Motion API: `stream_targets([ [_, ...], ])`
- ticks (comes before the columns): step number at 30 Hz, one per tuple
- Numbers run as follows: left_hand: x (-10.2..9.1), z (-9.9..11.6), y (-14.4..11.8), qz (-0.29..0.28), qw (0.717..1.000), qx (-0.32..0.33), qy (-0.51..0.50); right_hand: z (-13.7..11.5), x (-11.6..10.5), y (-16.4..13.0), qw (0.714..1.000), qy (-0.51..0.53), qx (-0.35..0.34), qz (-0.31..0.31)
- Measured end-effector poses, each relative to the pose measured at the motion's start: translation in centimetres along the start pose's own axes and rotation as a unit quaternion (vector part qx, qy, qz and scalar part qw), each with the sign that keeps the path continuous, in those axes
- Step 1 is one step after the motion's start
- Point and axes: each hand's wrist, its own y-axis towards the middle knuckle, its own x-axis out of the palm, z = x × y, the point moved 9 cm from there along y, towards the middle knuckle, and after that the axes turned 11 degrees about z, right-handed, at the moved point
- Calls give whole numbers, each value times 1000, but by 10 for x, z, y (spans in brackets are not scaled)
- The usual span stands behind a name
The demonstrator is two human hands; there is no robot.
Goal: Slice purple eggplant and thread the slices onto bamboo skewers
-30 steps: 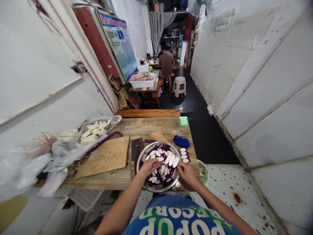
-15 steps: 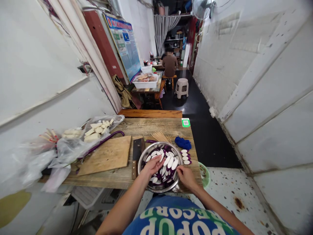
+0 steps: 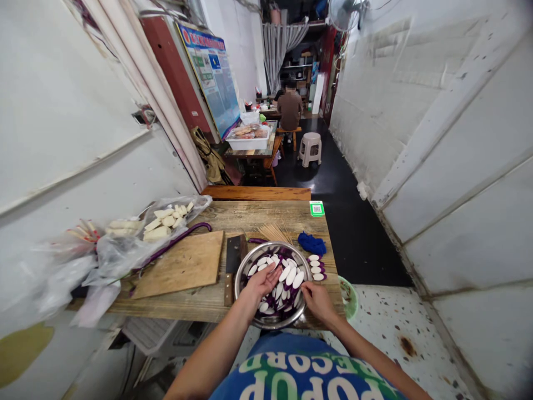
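Resting on eggplant slices (image 3: 287, 275), left hand (image 3: 262, 281) fingers lie spread (right hand (image 3: 317, 300) curled, pinching unclear).

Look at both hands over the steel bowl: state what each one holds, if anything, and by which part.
The left hand lies among the eggplant slices in the steel bowl; the right hand is at the bowl's near-right rim. Whether either grips a slice cannot be told.

— Any writing you can read?

— On the blue shirt (image 3: 300, 378) at the bottom edge, big pale letters, seen upside down: "POPUP" and above it "RECORD", partly cut off.

— And the blue poster (image 3: 212, 78) on the left wall?

— It has a red heading and small panels, too small to read.

— The green card (image 3: 316, 208) on the desk (image 3: 258, 214)?

— A square code, no legible words.
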Motion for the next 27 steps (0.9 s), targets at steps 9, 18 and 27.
stream_targets([
  [9, -1, 5, 2, 2, 999, 36, 11, -2, 0, 1, 1000, -14, -4, -5],
  [18, 3, 7, -2, 6, 995, 89, 44, -3, 1, 2, 999, -41, -5, -8],
  [27, 3, 1, 1, 12, 991, 105, 81, -5, 3, 4, 998, -59, -8, -8],
])
